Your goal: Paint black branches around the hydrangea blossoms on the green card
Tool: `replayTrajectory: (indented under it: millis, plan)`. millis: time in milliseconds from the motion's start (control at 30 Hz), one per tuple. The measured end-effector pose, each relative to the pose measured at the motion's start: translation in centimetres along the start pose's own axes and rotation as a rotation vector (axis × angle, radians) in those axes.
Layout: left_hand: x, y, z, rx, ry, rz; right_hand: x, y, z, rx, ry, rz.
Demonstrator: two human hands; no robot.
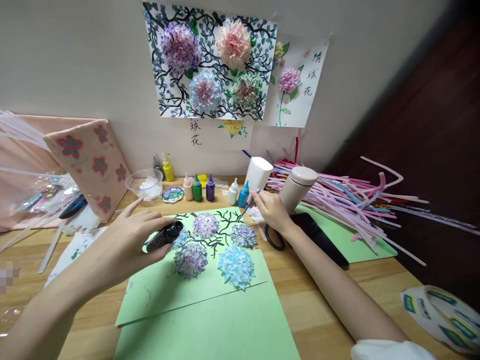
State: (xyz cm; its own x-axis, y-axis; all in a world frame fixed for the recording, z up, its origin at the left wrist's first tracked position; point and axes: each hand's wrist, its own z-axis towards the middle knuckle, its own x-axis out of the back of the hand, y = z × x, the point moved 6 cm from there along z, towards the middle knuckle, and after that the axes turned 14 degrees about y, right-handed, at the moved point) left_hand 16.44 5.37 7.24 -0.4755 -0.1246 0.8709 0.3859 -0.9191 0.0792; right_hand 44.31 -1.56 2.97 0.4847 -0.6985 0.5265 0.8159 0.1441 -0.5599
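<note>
My left hand (131,237) is wrapped round a small black bottle (165,236), tilted above the left part of a green sheet (150,295). In my right hand (270,210) is a thin blue brush (250,204), pinched between the fingers, its tip at the sheet's upper right corner. Black painted branches (225,220) spread over the upper sheet. Among them sit several fluffy paper flowers, including a light blue one (236,266), a purple one (190,261) and a lilac one (206,225). Part of one blue flower is hidden behind the bottle.
Paint bottles (197,188), a palette (173,194) and a clear bowl (144,185) stand at the back. On the right are a beige flask (298,187), black scissors (275,237), pink pipe cleaners (337,195) and a tape roll (442,317). A flowered box (90,170) stands left.
</note>
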Motion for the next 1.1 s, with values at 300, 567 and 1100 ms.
replayTrajectory:
  millis: [300, 567, 1100]
  plan:
    - [0.1, 0.0, -0.1, 0.007, -0.011, 0.002, 0.5, 0.3, 0.3, 0.010, 0.015, -0.030]
    - [0.3, 0.2, 0.0, 0.036, -0.025, -0.033, 0.7, -0.5, 0.3, -0.022, 0.007, 0.051]
    - [0.5, 0.0, -0.2, 0.033, -0.018, -0.024, 0.5, -0.1, 0.2, -0.025, -0.006, 0.052]
